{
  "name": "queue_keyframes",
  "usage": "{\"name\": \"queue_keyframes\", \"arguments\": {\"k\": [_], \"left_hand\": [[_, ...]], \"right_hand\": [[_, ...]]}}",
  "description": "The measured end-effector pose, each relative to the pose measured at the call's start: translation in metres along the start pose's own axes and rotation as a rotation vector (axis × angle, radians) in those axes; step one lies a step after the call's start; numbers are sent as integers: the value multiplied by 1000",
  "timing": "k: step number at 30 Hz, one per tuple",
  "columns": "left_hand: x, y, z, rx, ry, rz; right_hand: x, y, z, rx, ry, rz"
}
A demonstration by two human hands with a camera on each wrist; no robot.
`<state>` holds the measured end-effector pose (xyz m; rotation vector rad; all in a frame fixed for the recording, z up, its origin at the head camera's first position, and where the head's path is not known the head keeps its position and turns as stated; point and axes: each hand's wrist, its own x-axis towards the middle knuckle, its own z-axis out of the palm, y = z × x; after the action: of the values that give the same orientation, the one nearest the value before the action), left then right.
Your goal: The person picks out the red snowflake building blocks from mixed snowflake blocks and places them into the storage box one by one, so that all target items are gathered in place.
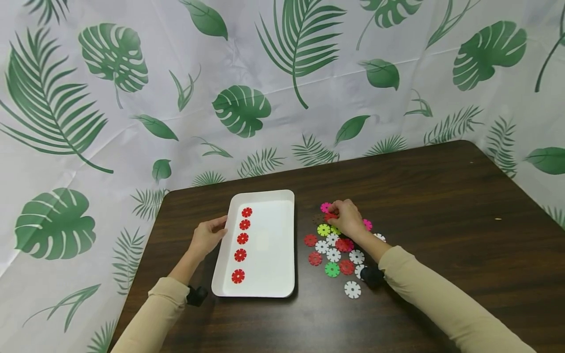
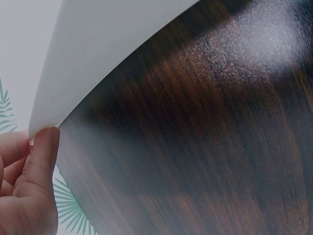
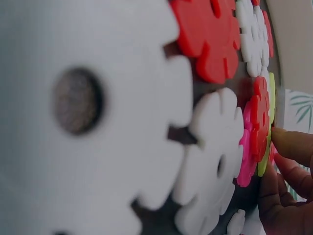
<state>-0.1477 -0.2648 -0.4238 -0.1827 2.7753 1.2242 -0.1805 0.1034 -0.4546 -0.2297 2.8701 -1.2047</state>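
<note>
A white tray lies on the table with several red notched discs in a column along its left side. My left hand grips the tray's left edge; the left wrist view shows the fingers pinching its rim. Right of the tray is a loose group of discs in white, red, pink, green, yellow and brown. At the far end of that group my right hand has thumb and fingers around a red disc. In the right wrist view the fingertips are partly hidden behind nearer discs.
The dark wooden table extends to the right. A leaf-patterned cloth hangs behind it. One white disc lies nearest the front of the group. Black wrist cameras sit under both wrists.
</note>
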Motion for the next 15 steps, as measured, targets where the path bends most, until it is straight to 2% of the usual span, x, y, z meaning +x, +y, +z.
{"name": "queue_keyframes", "arguments": {"k": [15], "left_hand": [[0, 1, -1, -11, -2, -8]], "right_hand": [[4, 1, -4, -40, -19, -11]]}}
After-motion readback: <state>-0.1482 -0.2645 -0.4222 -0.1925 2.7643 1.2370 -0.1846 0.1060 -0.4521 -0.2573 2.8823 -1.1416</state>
